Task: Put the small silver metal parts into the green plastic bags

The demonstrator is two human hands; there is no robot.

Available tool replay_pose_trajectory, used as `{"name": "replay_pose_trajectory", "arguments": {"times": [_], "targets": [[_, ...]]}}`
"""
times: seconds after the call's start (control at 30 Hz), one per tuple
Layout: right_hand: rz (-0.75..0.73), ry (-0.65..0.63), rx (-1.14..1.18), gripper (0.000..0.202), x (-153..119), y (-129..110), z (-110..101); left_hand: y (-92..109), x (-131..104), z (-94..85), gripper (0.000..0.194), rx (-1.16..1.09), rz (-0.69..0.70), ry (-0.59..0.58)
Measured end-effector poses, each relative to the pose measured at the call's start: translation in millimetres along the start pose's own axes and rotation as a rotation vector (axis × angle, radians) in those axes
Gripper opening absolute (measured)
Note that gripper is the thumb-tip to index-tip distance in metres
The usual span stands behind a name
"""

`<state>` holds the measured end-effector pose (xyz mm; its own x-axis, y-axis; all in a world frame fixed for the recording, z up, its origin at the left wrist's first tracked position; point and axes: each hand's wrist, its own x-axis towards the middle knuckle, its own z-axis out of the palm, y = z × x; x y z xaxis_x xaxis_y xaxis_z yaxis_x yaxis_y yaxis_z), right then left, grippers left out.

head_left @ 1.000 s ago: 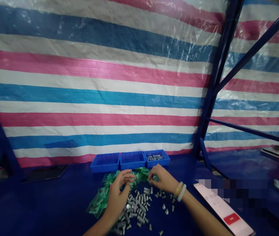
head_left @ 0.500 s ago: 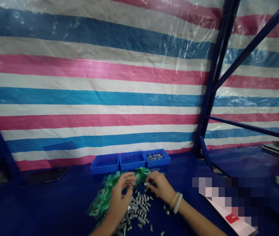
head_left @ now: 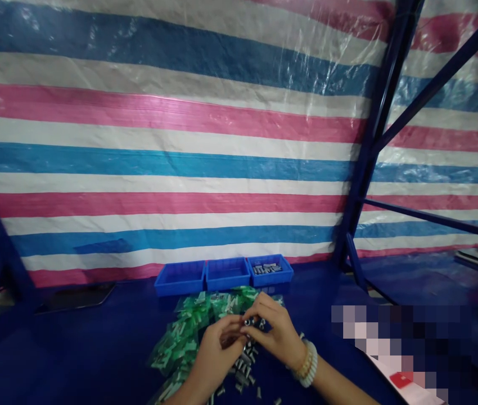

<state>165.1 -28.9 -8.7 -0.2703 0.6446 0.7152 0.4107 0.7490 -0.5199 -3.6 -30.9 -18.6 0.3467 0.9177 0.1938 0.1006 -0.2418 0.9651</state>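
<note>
My left hand (head_left: 221,346) is curled above the pile of metal screws and sleeves (head_left: 243,371), its thumb and fingertips meeting those of my right hand. What it holds is hidden. My right hand (head_left: 275,329), with bead bracelets at the wrist, pinches a small shiny metal piece (head_left: 248,323) between thumb and forefinger. More small metal parts show by its fingers. Green plastic bags with metal parts inside (head_left: 180,332) lie to the left of and behind the hands.
Three blue bins stand behind: the left bin (head_left: 180,288), the middle bin (head_left: 228,282) and the right bin (head_left: 270,277), which holds metal parts. A dark flat object (head_left: 79,297) lies left. Blue frame posts rise on both sides before a striped sheet.
My hands have come together over the pile; they were apart before. My left hand's fingers have curled in, and my right hand has moved slightly toward the left one. The view has shifted slightly.
</note>
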Motion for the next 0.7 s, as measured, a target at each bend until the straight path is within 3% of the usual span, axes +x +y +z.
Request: {"name": "replay_pose_trajectory", "arguments": {"times": [0.13,0.3,0.53,0.63,0.7], "targets": [[-0.034,-0.030,0.010,0.008,-1,0,0,2,-1,-0.7,0.018,-0.029,0.003,0.045],[0.144,0.054,0.068,0.011,0,6,2,4,-3,-1.9,0.018,0.061,0.167,0.227],[0.448,-0.036,0.680,0.028,-4,19,20,16,-10,0.8,0.022,0.367,0.433,0.180],[0.450,-0.031,0.730,0.027,-3,25,18,19,-10,0.3,0.023,0.383,0.469,0.168],[0.402,-0.010,0.642,0.022,4,31,9,19,-10,-1.0,0.022,0.379,0.472,0.177]]}}
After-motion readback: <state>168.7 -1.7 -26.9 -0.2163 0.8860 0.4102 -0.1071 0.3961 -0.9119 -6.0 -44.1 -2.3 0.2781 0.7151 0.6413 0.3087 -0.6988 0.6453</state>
